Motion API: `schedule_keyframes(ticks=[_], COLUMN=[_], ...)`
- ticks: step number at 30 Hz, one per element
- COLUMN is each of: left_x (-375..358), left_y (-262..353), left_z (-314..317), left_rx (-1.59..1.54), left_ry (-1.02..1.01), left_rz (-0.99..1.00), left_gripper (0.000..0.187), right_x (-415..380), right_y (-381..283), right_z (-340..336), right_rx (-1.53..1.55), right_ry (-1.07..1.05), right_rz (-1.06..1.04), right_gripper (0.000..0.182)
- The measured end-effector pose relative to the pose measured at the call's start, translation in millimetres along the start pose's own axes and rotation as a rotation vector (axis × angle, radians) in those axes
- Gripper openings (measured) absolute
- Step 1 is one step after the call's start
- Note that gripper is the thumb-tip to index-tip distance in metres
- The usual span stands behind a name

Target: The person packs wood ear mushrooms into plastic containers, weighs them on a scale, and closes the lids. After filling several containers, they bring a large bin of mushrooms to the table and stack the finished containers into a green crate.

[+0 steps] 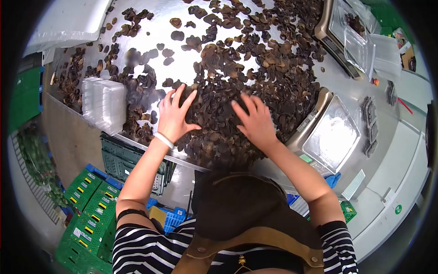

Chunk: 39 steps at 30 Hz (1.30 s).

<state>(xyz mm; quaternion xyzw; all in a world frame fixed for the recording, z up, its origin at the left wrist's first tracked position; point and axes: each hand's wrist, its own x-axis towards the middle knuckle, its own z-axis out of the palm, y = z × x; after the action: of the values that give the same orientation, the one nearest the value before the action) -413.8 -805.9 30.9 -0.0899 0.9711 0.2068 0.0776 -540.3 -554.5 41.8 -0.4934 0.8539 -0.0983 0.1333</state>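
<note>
Dark brown wood ear mushrooms [223, 107] lie in a thick pile on the metal table [180, 50], thinning out toward the far left. Over the left side of the pile is my left hand [174, 115], fingers spread, with a white band at its wrist. My right hand [256, 119] rests on the pile's right part, its fingers apart and touching the mushrooms. Neither hand has anything gripped in it, as far as I see.
Stacked clear plastic trays [104, 102] stand at the left edge. On the right are a scale with a clear tray [335, 132] and another scale [337, 50] behind it. Green crates [91, 205] are piled on the floor at lower left.
</note>
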Motion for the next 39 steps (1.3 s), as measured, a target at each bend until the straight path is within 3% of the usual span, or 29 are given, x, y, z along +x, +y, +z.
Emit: schedule_keyframes(ticks=[1,3,5,6,8,9,12,17,23,26,30,32,34,36,37,39], left_x=[5.3,18.9,30.5,35.9,39.4,38.4,33.2,31.1,55.2,86.2,114.5,127.9,132.3,126.0,126.0,122.6], left_y=[3.6,14.0,24.7,33.4,47.4,53.2,71.0,126.6,235.9,305.5,377.8,390.0,392.5,399.9,400.5,398.9], left_z=[1.6,12.6,33.6,37.1,35.7,30.8,16.4,-12.5,-4.1,8.7,37.7,71.0,92.1,92.9,92.5,78.2], left_rx=[0.026,0.062,-0.208,-0.378,-0.608,-0.744,-0.774,-0.735,-0.722,-0.788,-0.804,-0.721,-0.488,-0.251,-0.223,-0.228], left_ry=[-0.062,-0.103,-0.136,-0.173,-0.010,-0.021,0.072,0.064,-0.013,-0.045,-0.186,-0.191,-0.332,-0.255,-0.337,-0.310], left_rz=[-0.045,-0.058,-0.027,-0.047,-0.011,-0.082,0.062,0.218,0.510,0.686,0.740,0.827,0.754,0.830,0.803,0.783], left_gripper=[0.115,0.116,0.102,0.099,0.089,0.085,0.077,0.065,0.058,0.061,0.064,0.067,0.082,0.091,0.098,0.098], right_x=[5.1,20.3,33.1,35.3,36.6,32.0,13.1,-41.1,-135.6,-181.3,-234.8,-250.8,-259.1,-265.3,-273.3,-291.3], right_y=[1.6,-0.3,-5.8,-11.8,-13.4,-12.4,-16.6,-29.1,13.7,56.5,109.7,126.0,137.1,131.4,128.9,125.0], right_z=[4.5,20.5,30.2,33.5,34.2,31.0,10.1,-28.7,-63.9,-92.3,-105.1,-83.0,-62.6,-61.7,-62.1,-63.1], right_rx=[-0.059,0.093,0.253,0.366,0.713,0.753,0.882,0.916,0.789,0.795,0.673,0.655,0.621,0.576,0.641,0.601], right_ry=[-0.002,-0.076,-0.111,-0.018,0.119,0.151,0.203,0.413,0.648,0.772,0.748,0.692,0.632,0.563,0.497,0.572], right_rz=[0.071,0.218,0.269,0.274,0.353,0.335,0.271,0.307,0.421,0.489,0.648,0.749,0.815,0.863,0.897,0.840], right_gripper=[0.095,0.097,0.098,0.092,0.081,0.077,0.064,0.064,0.061,0.060,0.063,0.069,0.075,0.081,0.081,0.079])
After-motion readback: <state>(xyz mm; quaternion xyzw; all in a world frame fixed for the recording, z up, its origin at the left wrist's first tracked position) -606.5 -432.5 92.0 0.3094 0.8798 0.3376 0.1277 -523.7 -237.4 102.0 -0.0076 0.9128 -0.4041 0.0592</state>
